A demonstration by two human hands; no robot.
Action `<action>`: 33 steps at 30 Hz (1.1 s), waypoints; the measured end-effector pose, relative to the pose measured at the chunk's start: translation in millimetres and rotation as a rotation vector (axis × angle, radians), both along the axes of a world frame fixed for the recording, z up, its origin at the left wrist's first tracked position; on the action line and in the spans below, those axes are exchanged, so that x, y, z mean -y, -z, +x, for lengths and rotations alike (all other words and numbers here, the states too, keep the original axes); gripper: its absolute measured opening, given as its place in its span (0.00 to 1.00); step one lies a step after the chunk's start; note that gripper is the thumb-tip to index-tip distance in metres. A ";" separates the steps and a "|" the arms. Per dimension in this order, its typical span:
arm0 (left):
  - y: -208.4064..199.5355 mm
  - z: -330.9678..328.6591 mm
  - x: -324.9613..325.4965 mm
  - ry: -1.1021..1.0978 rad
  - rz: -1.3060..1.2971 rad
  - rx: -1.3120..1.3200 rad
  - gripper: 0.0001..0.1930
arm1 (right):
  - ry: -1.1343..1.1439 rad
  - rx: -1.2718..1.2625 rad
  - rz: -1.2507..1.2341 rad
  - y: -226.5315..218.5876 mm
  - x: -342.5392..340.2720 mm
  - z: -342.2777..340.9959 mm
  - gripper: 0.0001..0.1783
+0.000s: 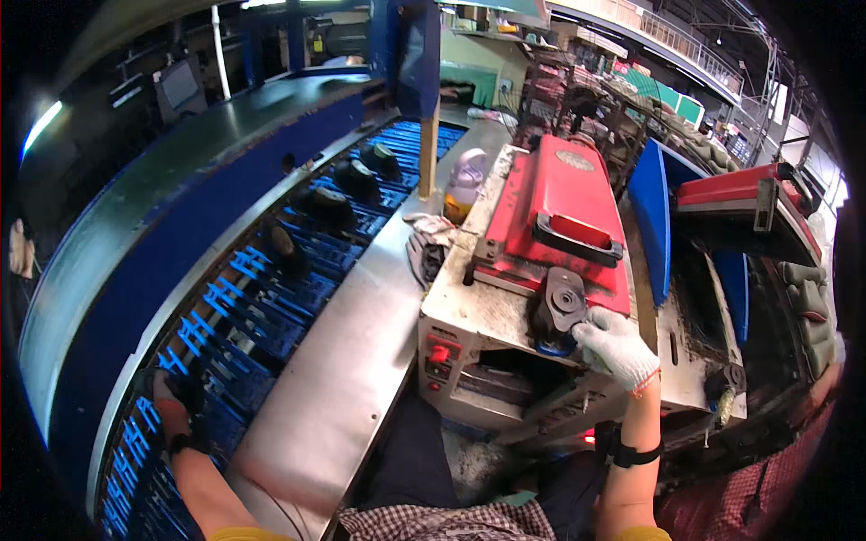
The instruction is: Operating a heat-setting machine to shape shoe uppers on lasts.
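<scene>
My right hand [621, 350], in a white knit glove, has its fingers closed on the edge of a dark grey moulded piece [565, 299] with concentric rings on its face. That piece stands at the front of a machine with a red lid [577, 203]. Far to the left, my left hand [171, 395] reaches over the blue slatted conveyor [230, 311]. It looks dark there, and its fingers blend into a dark shape, so their pose and any hold are hidden. Several dark shoe-like items [356, 180] stand farther up the conveyor.
A bare metal ledge [334, 352] runs between conveyor and machine. On its far part lie a dark-and-white glove [424, 257] and a pale lilac shoe-like item [467, 171]. A red switch [439, 353] is on the machine's front. A second red lid [740, 194] stands raised at right.
</scene>
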State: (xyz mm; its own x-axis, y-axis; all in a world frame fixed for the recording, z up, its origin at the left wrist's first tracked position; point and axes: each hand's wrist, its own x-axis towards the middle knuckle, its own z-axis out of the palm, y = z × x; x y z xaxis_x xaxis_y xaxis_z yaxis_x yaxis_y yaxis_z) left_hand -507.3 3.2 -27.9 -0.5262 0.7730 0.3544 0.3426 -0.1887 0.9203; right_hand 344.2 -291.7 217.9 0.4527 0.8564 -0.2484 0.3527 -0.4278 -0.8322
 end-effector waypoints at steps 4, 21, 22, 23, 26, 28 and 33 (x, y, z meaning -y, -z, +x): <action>7.1 102.6 -0.2 0.318 -0.166 0.908 0.15 | 0.087 0.107 -0.033 -3.5 9.4 -10.8 0.14; -211.8 516.2 196.2 1.560 -0.338 1.121 0.49 | -0.341 0.183 0.668 26.3 50.3 -108.1 0.52; -217.7 540.1 205.9 1.574 -0.320 1.057 0.48 | -0.392 -0.074 0.694 21.7 54.1 -110.9 0.57; -221.8 561.3 213.7 1.591 -0.296 0.998 0.48 | -0.443 -0.325 0.725 14.8 62.3 -109.5 0.62; -253.0 628.9 239.9 1.810 -0.356 0.855 0.46 | -0.251 -0.164 0.898 1.7 98.1 -75.0 0.67; -287.8 675.8 265.4 1.776 -0.252 0.420 0.44 | -0.056 -0.245 0.852 -24.6 142.0 -39.2 0.56; -334.2 783.7 252.7 1.888 0.128 -0.027 0.48 | 0.175 -0.787 0.824 -59.3 215.6 86.8 0.39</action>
